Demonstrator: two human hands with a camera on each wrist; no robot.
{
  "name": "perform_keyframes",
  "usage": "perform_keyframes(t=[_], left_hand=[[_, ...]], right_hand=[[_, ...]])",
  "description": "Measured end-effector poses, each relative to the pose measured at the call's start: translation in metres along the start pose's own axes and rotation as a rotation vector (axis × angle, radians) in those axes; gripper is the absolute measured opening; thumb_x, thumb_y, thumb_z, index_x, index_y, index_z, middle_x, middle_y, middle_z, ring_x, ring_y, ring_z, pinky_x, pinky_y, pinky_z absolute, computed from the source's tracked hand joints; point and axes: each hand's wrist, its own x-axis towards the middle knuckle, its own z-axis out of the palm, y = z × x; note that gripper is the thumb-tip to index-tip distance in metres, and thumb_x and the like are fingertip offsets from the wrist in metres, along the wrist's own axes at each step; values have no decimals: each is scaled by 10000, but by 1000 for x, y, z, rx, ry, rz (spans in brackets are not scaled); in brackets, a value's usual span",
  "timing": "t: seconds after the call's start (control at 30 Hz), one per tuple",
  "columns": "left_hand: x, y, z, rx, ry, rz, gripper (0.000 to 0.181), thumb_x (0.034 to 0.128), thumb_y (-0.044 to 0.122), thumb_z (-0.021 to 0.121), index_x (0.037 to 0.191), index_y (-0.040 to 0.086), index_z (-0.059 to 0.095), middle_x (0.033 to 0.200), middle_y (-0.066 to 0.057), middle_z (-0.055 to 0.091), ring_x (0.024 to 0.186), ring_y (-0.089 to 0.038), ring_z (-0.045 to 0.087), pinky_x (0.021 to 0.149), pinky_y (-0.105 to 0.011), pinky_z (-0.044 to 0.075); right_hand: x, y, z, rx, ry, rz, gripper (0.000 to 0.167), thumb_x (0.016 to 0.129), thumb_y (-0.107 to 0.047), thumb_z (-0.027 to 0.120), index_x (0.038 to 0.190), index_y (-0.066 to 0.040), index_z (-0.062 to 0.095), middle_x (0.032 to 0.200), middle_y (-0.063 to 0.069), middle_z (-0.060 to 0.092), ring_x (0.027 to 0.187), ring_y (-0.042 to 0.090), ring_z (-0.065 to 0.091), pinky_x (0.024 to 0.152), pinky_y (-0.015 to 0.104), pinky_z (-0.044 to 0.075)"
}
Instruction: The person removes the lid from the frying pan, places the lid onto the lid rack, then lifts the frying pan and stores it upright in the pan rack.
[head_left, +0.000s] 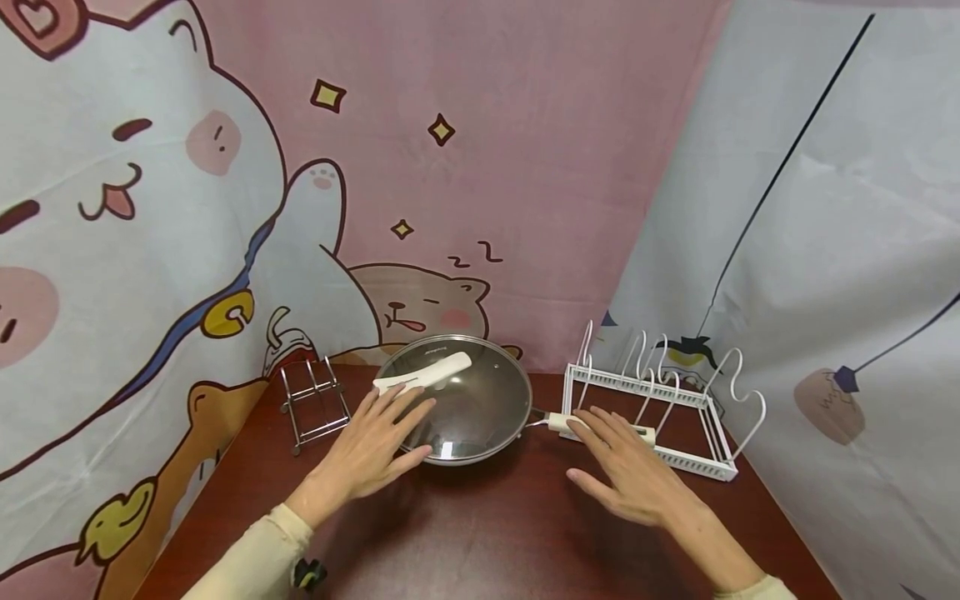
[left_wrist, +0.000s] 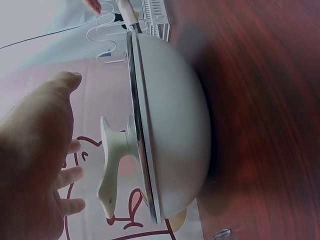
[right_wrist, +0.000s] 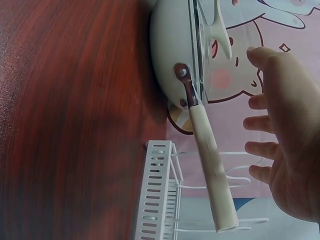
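Observation:
A white wok (left_wrist: pixel 175 120) stands on the table, covered by a glass lid (head_left: pixel 480 400) with a metal rim. The lid's long cream handle (head_left: pixel 431 372) rises from its top. My left hand (head_left: pixel 371 446) hovers near that handle, fingers spread; the left wrist view shows a gap between them. The wok's cream side handle (right_wrist: pixel 212 165) points right, over the edge of a white rack. Above this handle hangs my right hand (head_left: pixel 626 467), its fingers extended and apart from it in the right wrist view. Neither hand holds anything.
On the right stands the white wire rack (head_left: pixel 693 462) with upright curved dividers. A small chrome rack (head_left: pixel 322 431) is at the left. Some small dark object (head_left: pixel 308 574) lies by the left sleeve. Printed cloth (head_left: pixel 525 167) hangs behind the reddish-brown table (head_left: pixel 480 533).

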Motion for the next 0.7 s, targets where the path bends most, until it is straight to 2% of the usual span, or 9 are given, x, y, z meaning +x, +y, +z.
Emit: perform_keyframes(t=[0.13, 0.2, 0.27, 0.37, 0.47, 0.7], left_hand=[[3, -3, 0, 0, 24, -1, 720, 1034, 561, 740, 1608, 147, 610, 1651, -181, 607, 1534, -466, 575, 1222, -726, 485], [5, -4, -1, -8, 27, -5, 726, 1022, 547, 764, 1606, 145, 611, 1644, -183, 610, 1531, -461, 577, 1221, -728, 484], [6, -5, -2, -5, 17, -11, 729, 1023, 551, 764, 1612, 151, 605, 1643, -175, 612, 1534, -449, 575, 1231, -721, 479], [9, -6, -3, -14, -8, -21, 724, 1035, 553, 750, 1622, 159, 596, 1655, -165, 604, 1552, -442, 562, 1256, -715, 460], [10, -7, -4, -16, -30, -33, 712, 1049, 551, 731, 1627, 159, 592, 1666, -155, 596, 1567, -439, 551, 1272, -706, 451], [13, -10, -6, -26, -58, -50, 714, 1070, 563, 697, 1648, 165, 568, 1693, -162, 574, 1589, -456, 526, 1292, -703, 431]], right_hand=[[-1, 2, 1, 0, 4, 6, 701, 1046, -473, 769, 1585, -54, 610, 1612, 158, 648, 1526, 450, 588, 1394, 186, -104], [-1, 3, 1, -11, 1, 16, 699, 1045, -472, 770, 1587, -60, 611, 1610, 151, 651, 1532, 437, 587, 1451, 278, 26], [-2, 3, 1, -15, -8, 29, 697, 1048, -470, 768, 1594, -66, 606, 1616, 142, 649, 1541, 427, 580, 1450, 410, 196], [-2, 4, 1, -19, -26, 50, 700, 1052, -466, 763, 1605, -71, 597, 1624, 137, 644, 1547, 430, 576, 1303, 602, 410], [-1, 5, 1, -10, -38, 63, 699, 1055, -452, 762, 1613, -68, 587, 1616, 158, 647, 1537, 455, 578, 1261, 664, 438], [0, 9, 3, -6, -42, 68, 681, 1058, -429, 760, 1601, -53, 594, 1583, 191, 662, 1507, 473, 599, 1255, 681, 459]])
